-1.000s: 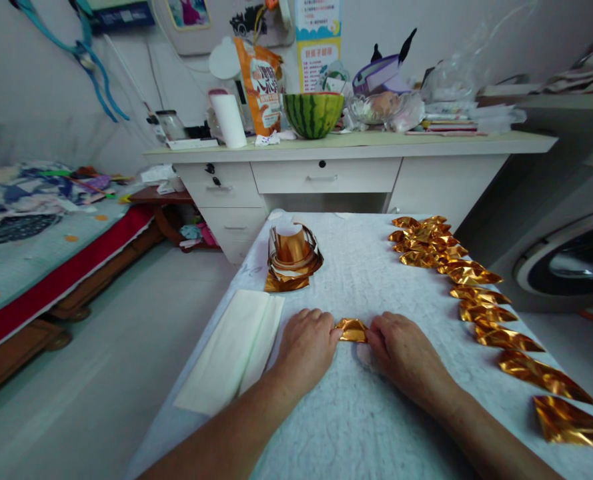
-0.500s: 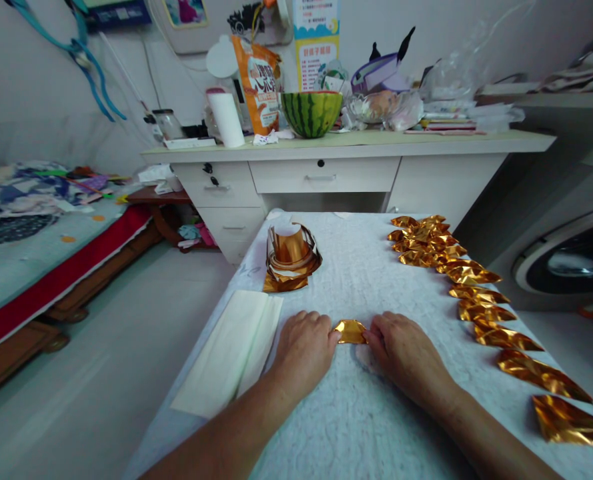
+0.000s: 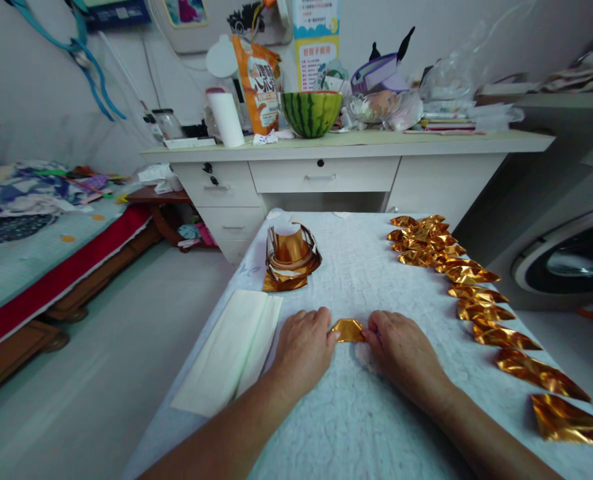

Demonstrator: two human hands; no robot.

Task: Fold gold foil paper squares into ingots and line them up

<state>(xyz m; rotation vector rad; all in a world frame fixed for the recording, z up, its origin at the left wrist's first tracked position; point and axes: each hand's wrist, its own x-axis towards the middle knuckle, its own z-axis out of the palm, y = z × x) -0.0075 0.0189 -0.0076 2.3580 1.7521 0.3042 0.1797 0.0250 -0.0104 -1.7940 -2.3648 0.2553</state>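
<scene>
A small piece of folded gold foil paper [image 3: 349, 330] lies low over the cloth-covered table, between my two hands. My left hand [image 3: 306, 343] pinches its left end with thumb and fingers. At its right end, my right hand [image 3: 401, 347] grips the other corner, fingers curled. The foil's middle shows as a shiny trapezoid; its ends are hidden in my fingers. Beyond my left hand stands a curled stack of gold foil sheets [image 3: 291, 257]. Beside my left forearm lies a folded pale paper [image 3: 226, 353].
Several folded gold foil pieces [image 3: 506, 337] run down the right side of the table [image 3: 356, 267]. A white desk [image 3: 326, 175] behind it bears a halved watermelon [image 3: 311, 113] and an orange pouch [image 3: 259, 83]. A bed [image 3: 76, 233] stands left, a washing machine [image 3: 571, 247] right.
Both hands keep hold of the gold foil paper. The fingers of my left hand have lifted slightly, and the foil has shifted a little to the left.
</scene>
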